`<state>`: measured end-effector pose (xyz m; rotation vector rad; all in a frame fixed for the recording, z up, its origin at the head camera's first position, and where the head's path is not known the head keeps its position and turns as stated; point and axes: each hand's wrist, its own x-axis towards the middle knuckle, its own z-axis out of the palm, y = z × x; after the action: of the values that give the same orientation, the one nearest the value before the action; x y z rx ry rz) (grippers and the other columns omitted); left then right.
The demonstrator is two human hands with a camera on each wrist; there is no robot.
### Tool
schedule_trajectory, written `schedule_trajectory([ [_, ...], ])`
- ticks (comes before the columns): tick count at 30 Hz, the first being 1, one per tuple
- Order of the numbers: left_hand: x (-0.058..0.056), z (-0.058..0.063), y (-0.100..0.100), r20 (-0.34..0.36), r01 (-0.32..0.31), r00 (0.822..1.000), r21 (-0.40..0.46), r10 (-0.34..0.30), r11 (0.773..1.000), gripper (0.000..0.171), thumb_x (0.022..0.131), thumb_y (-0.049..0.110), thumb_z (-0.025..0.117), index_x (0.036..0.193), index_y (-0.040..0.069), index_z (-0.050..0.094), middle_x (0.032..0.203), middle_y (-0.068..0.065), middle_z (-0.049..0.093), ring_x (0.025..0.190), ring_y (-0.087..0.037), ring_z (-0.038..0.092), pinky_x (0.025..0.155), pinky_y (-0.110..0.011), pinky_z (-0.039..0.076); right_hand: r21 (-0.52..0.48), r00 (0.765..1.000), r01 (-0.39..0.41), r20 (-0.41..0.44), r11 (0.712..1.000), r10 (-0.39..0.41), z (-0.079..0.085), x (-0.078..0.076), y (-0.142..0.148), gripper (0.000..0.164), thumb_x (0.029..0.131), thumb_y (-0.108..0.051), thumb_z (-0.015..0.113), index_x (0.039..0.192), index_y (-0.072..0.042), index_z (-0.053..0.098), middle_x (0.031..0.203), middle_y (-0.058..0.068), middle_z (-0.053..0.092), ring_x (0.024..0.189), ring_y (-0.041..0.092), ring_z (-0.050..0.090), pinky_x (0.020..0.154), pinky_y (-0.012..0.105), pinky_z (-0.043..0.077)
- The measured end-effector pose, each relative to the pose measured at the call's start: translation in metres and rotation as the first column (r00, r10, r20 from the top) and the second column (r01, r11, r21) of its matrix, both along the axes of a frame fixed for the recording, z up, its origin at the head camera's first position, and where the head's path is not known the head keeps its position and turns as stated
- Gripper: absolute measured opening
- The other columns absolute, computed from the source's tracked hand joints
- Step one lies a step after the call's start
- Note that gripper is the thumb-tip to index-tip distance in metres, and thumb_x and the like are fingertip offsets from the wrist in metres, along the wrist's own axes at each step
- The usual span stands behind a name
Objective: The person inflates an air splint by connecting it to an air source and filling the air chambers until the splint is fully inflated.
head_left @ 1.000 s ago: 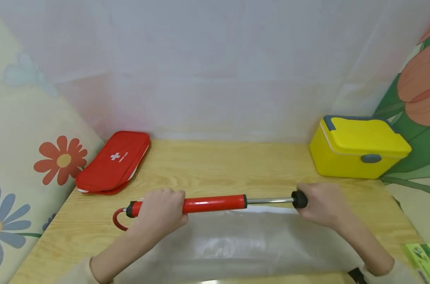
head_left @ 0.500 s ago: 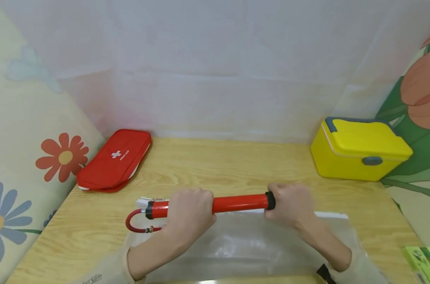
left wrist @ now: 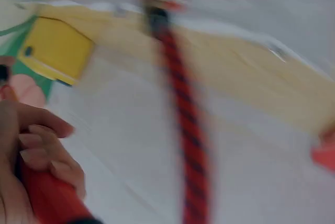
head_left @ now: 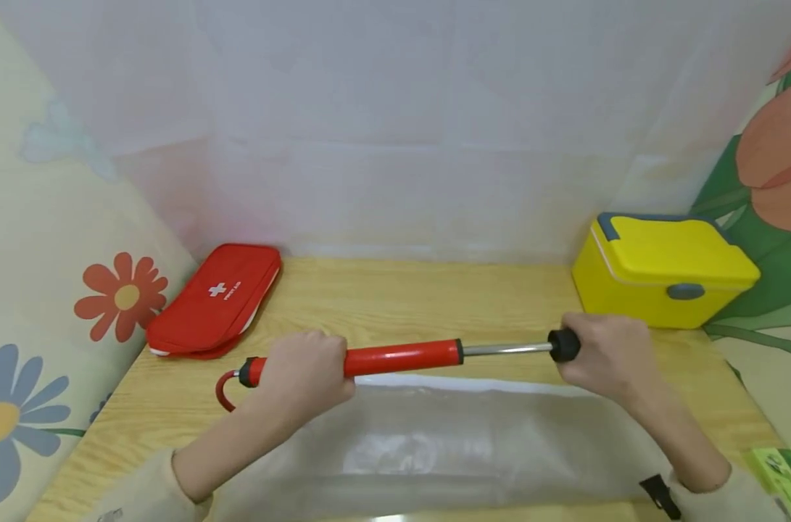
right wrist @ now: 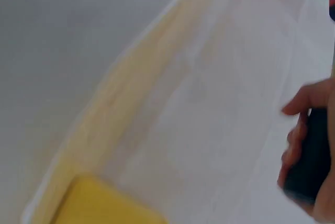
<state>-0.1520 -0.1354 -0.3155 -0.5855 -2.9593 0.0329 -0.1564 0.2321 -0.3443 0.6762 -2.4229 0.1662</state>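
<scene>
A red hand pump (head_left: 404, 357) lies crosswise in front of me in the head view, its right end tilted slightly up. My left hand (head_left: 307, 368) grips its red barrel near the left end. My right hand (head_left: 607, 355) holds the black handle (head_left: 564, 345), and a length of bare silver rod (head_left: 507, 349) shows between handle and barrel. From the left end curves a red hose (head_left: 222, 391), partly hidden by my left wrist. In the left wrist view the braided hose (left wrist: 186, 124) hangs blurred, with fingers wrapped round the barrel (left wrist: 49, 195).
Under the pump lies a translucent plastic bag (head_left: 447, 442) on the wooden table (head_left: 421, 297). At the back left is a red first aid pouch (head_left: 215, 301). A yellow box (head_left: 669, 272) stands at the back right, and a green packet (head_left: 783, 471) lies at the right edge.
Half a second ago the rod was fully inside the barrel. Since then my right hand has pulled the handle out to the right, while my left hand with the barrel has moved left.
</scene>
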Motion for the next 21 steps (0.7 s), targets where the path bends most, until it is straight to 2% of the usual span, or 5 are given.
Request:
schedule_trajectory([
  [4, -0.006, 0.000, 0.017, -0.035, 0.037, 0.999, 0.007, -0.036, 0.999, 0.025, 0.070, 0.026, 0.073, 0.062, 0.011, 0.056, 0.049, 0.002, 0.043, 0.043, -0.016, 0.042, 0.040, -0.031, 0.037, 0.105, 0.997, 0.039, 0.069, 0.994, -0.046, 0.006, 0.001, -0.014, 0.024, 0.058, -0.020, 0.066, 0.060, -0.016, 0.043, 0.048, -0.011, 0.027, 0.041, 0.006, 0.021, 0.040, 0.024, 0.019],
  [11, -0.001, -0.002, 0.041, -0.057, 0.007, 0.998, 0.048, -0.004, 0.999, 0.029, 0.070, 0.029, 0.078, 0.060, 0.011, 0.058, 0.047, 0.002, 0.042, 0.041, -0.016, 0.040, 0.039, -0.027, 0.035, 0.201, 0.983, 0.110, 0.122, 0.973, -0.136, 0.015, 0.003, -0.062, 0.026, 0.058, -0.025, 0.068, 0.061, -0.015, 0.044, 0.046, -0.007, 0.028, 0.039, 0.011, 0.027, 0.040, 0.026, 0.020],
  [17, 0.003, -0.003, 0.047, -0.083, 0.028, 0.996, 0.037, -0.025, 0.999, 0.028, 0.070, 0.029, 0.076, 0.058, 0.012, 0.057, 0.046, 0.003, 0.040, 0.040, -0.016, 0.039, 0.037, -0.028, 0.034, 0.156, 0.988, 0.066, 0.130, 0.986, -0.086, 0.013, 0.000, -0.087, 0.022, 0.057, -0.021, 0.064, 0.060, -0.017, 0.042, 0.047, -0.008, 0.029, 0.040, 0.011, 0.028, 0.040, 0.026, 0.021],
  [19, 0.003, -0.002, 0.043, -0.075, 0.043, 0.996, 0.035, -0.040, 0.998, 0.027, 0.070, 0.029, 0.074, 0.059, 0.012, 0.056, 0.046, 0.003, 0.040, 0.041, -0.016, 0.040, 0.038, -0.028, 0.035, 0.127, 0.991, 0.018, 0.131, 0.992, -0.035, 0.011, -0.001, -0.083, 0.020, 0.058, -0.020, 0.064, 0.061, -0.017, 0.044, 0.048, -0.008, 0.030, 0.041, 0.010, 0.028, 0.041, 0.026, 0.021],
  [21, 0.004, -0.001, 0.035, -0.030, 0.039, 0.999, 0.046, -0.038, 0.998, 0.025, 0.070, 0.027, 0.073, 0.060, 0.012, 0.056, 0.047, 0.003, 0.041, 0.042, -0.015, 0.041, 0.038, -0.028, 0.036, 0.095, 0.991, -0.030, 0.135, 0.995, 0.017, 0.008, -0.003, -0.070, 0.020, 0.060, -0.019, 0.066, 0.063, -0.017, 0.046, 0.049, -0.009, 0.032, 0.042, 0.008, 0.027, 0.042, 0.024, 0.021],
])
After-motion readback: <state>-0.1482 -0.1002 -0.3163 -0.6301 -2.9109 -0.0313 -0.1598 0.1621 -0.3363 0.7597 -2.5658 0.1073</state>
